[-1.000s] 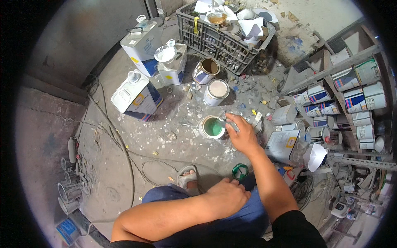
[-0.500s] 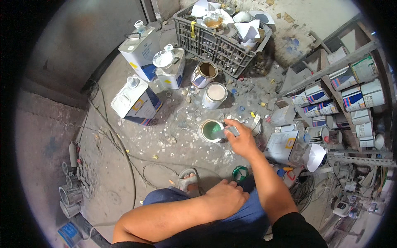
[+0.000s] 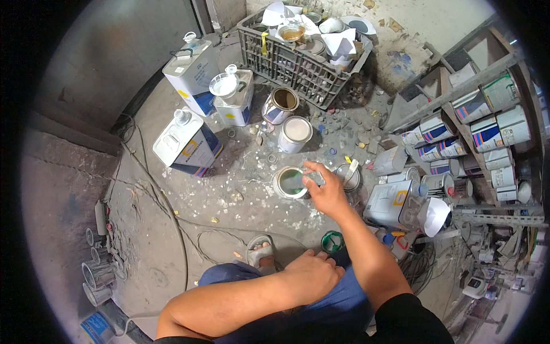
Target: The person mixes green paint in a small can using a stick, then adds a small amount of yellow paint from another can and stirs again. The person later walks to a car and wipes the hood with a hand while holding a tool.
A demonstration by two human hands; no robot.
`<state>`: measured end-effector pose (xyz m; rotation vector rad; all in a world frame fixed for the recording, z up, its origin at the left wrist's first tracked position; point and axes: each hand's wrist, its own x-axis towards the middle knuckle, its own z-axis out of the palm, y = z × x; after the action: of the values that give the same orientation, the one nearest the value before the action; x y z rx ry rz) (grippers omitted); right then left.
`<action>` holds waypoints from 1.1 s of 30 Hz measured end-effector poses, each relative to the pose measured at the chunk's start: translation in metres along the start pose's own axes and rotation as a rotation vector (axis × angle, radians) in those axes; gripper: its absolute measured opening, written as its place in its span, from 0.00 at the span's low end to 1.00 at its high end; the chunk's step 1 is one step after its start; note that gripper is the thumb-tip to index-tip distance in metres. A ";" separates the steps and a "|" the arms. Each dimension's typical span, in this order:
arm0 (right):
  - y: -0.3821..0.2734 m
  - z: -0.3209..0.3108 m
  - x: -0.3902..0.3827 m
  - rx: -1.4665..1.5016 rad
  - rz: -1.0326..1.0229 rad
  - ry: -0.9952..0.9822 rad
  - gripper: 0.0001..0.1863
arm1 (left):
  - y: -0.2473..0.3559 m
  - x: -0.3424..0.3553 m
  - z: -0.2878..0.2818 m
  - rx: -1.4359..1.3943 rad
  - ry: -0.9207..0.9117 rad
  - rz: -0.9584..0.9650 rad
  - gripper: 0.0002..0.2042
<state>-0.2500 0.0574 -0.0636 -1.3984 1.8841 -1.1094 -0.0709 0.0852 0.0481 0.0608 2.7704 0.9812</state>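
Note:
An open can with green paint (image 3: 288,179) stands on the floor. My right hand (image 3: 322,188) grips a grey, flat stirrer (image 3: 306,182), blurred, at that can's mouth. A lidded can (image 3: 350,179) with a pale strip across it lies just beyond this hand. My left hand (image 3: 309,274) rests on my blue-trousered knee, fingers loosely bent and holding nothing visible. A green-coated lid (image 3: 332,242) is near that knee. Farther forward stand a pale-topped can (image 3: 295,135) and an open brown-stained can (image 3: 281,106).
Metal jerry cans (image 3: 187,143) stand at left, a black crate (image 3: 295,74) of used containers behind. At right are a shelf rack (image 3: 444,97) holding several cans and a square tin (image 3: 385,206). Cables (image 3: 166,203) cross the floor; a grey sandal (image 3: 258,249) shows below.
My right hand and the stirrer have shifted slightly left and up, with the finger more raised. My left hand stays on my knee. The whole view has shifted slightly.

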 end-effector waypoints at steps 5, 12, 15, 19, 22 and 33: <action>0.000 -0.008 0.002 -0.164 -0.004 -0.004 0.20 | 0.000 -0.003 -0.002 0.003 -0.036 -0.003 0.10; -0.003 0.001 -0.001 0.010 0.015 0.016 0.19 | 0.000 -0.003 0.000 0.006 -0.001 -0.005 0.11; 0.001 -0.005 0.003 -0.060 -0.037 0.043 0.20 | 0.000 -0.003 0.001 0.009 -0.008 -0.007 0.11; 0.007 -0.012 -0.002 -0.148 -0.029 0.017 0.20 | 0.000 -0.003 0.001 0.002 0.000 -0.006 0.11; 0.012 -0.009 -0.006 -0.104 0.061 0.056 0.20 | 0.000 -0.002 0.002 -0.010 0.005 -0.005 0.11; 0.060 -0.087 -0.036 0.672 0.410 0.405 0.23 | 0.000 -0.004 0.002 -0.024 0.000 -0.013 0.12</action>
<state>-0.3388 0.1244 -0.0721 -0.4176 1.6875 -1.6712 -0.0666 0.0860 0.0473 0.0389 2.7555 1.0108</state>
